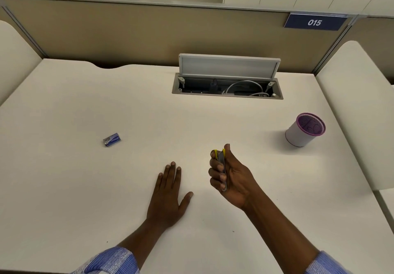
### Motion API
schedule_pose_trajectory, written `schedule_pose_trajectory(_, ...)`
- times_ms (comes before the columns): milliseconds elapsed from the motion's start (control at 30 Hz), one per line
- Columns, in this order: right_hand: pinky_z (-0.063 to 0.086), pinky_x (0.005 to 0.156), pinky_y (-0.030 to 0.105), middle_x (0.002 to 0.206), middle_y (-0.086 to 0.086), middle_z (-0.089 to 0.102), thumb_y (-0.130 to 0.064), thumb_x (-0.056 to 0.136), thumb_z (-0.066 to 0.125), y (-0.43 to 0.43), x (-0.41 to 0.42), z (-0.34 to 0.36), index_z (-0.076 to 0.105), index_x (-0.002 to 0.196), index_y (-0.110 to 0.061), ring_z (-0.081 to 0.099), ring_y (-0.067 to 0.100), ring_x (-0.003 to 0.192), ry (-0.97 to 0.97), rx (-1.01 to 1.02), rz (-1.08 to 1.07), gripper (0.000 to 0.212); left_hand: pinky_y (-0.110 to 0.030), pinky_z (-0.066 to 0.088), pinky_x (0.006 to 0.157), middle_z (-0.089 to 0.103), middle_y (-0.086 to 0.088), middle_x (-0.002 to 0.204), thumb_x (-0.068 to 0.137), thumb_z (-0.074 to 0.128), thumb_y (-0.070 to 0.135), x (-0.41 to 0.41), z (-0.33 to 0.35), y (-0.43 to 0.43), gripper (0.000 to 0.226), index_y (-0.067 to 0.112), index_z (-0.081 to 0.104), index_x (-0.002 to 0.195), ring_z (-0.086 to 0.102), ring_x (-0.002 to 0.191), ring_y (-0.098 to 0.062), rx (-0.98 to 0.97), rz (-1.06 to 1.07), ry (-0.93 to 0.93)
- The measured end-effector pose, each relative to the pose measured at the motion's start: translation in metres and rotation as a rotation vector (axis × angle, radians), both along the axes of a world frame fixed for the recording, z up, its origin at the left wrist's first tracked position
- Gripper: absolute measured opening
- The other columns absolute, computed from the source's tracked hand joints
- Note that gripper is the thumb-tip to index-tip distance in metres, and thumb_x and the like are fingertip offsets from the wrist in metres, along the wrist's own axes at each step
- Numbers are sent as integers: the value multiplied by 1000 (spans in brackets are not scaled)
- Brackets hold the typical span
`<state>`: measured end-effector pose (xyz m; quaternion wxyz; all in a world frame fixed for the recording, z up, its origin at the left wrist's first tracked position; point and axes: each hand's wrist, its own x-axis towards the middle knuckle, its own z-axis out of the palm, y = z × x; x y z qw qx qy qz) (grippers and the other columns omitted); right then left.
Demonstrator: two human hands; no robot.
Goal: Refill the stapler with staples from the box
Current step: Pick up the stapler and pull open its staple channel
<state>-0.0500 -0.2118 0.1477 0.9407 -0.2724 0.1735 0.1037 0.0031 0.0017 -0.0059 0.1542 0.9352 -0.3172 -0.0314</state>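
Spanning the view: smooth cream table (128,107), beige partition behind, open cable tray (227,88) at rear. Right hand (230,175), raised off the surface, grip closed round slim metal stapler (222,162) with yellow tips. Left hand (168,194) flat, fingers spread, empty. Small blue box (112,139) lies well left. Cylindrical mesh cup (304,129) right.

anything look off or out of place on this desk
Only one thing stands out: the purple-rimmed pen cup on the right of the desk looks tipped over towards the camera. The staple box lies flat, and the cable hatch lid stands open.
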Motion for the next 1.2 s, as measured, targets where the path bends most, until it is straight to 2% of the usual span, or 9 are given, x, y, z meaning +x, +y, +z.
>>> schedule_pose_trajectory(333, 20, 45, 24, 66, -2, 43, -57, 103, 37, 1, -4, 5, 58, 95, -13, 39, 8, 45, 10, -15, -15, 50, -42, 8, 125, -1, -7, 170, 99, 31, 62, 0, 0, 0, 83, 13, 7, 161, -1, 157, -21, 9, 2, -4)
schedule_pose_trajectory(533, 20, 42, 23, 64, -3, 42, -55, 103, 39, 2, -6, 6, 58, 91, -15, 37, 8, 44, 30, -63, -26, 46, -42, 8, 126, 1, -8, 170, 99, 29, 63, -1, 1, 0, 82, 12, 8, 161, -1, 157, -22, 14, 4, -5)
schedule_pose_trajectory(833, 26, 45, 25, 69, 1, 45, -57, 104, 33, 3, -13, 11, 61, 100, -9, 42, 11, 48, -18, -18, 2, 56, -43, 9, 126, 2, -9, 170, 99, 31, 62, 0, 1, 0, 82, 11, 11, 160, 1, 157, -23, 5, -1, 8)
schedule_pose_trajectory(1200, 34, 45, 25, 72, 2, 51, -59, 102, 35, 2, -18, 15, 63, 103, -9, 46, 12, 50, -33, 11, 1, 57, -42, 6, 125, 1, -9, 170, 99, 33, 61, 0, 1, -1, 82, 11, 10, 161, 1, 157, -23, 11, 3, 20)
